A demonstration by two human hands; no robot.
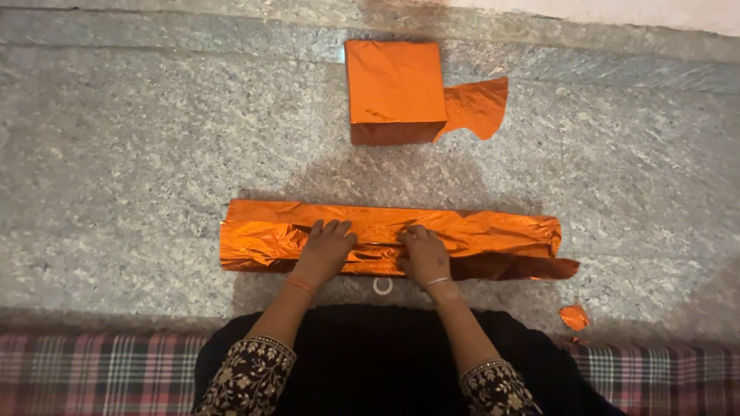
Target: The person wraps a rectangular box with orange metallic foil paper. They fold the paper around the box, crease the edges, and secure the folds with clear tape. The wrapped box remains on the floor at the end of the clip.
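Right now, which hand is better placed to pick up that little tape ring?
Probably the right hand: the tape ring lies slightly nearer its wrist. Both hands press the orange foil; the left hand sits a little farther.

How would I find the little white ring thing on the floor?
Start at the long shiny orange foil-wrapped bundle lying across the grey speckled stone floor, where the left hand and right hand press down. Look just below it, between the wrists: the small white tape ring is the only white, round thing there.
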